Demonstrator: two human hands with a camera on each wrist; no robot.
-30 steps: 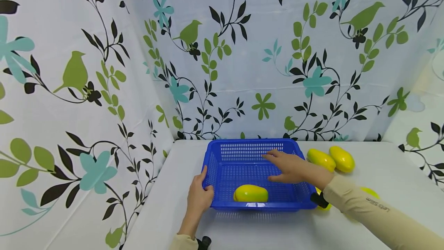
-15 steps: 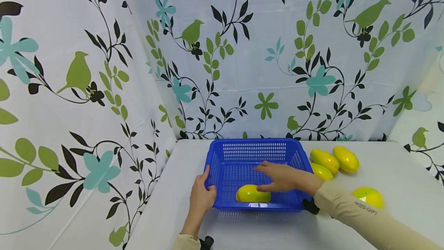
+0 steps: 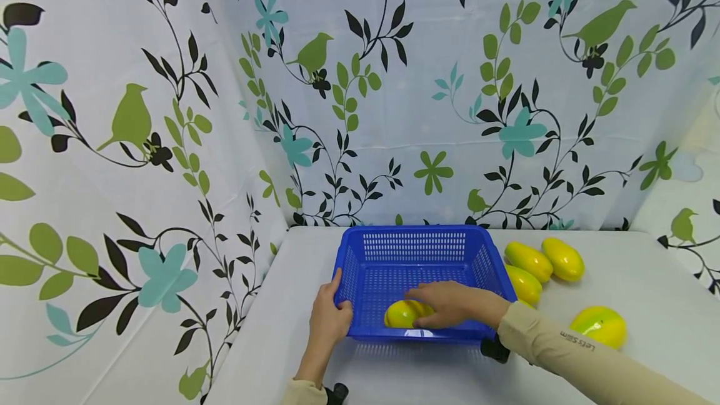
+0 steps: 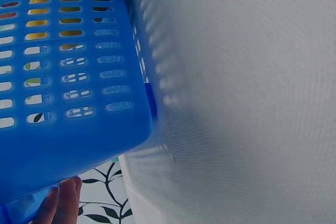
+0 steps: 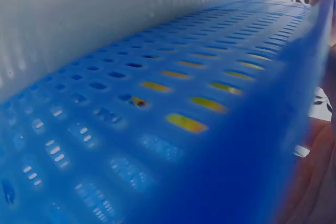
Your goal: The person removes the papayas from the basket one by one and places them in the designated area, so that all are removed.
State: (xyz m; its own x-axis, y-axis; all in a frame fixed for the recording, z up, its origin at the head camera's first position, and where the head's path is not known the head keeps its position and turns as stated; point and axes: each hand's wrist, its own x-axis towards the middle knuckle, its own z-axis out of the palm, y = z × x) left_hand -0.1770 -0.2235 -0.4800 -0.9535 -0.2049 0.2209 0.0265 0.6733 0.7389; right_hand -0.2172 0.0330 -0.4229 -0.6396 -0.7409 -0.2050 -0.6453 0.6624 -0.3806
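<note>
A yellow-green mango (image 3: 402,314) lies near the front wall inside a blue plastic basket (image 3: 413,237) with slotted sides. My right hand (image 3: 441,302) reaches in over the right side and holds the mango, fingers over its far side and thumb on its near side. At the basket's left rim, my left hand (image 3: 330,317) grips the edge. In the left wrist view, fingertips (image 4: 65,200) show against the basket's edge. Patches of yellow show through the basket's slots (image 5: 186,123) in the right wrist view, where the wall hides most of the hand.
More mangoes lie on the white table (image 3: 613,261) right of the basket: a group of several (image 3: 529,261) against its side and one apart (image 3: 599,327) by the right sleeve. A patterned curtain (image 3: 382,142) hangs behind and to the left.
My right hand has moved left and down inside the basket, from above its floor onto the mango. The left hand keeps its hold on the rim.
</note>
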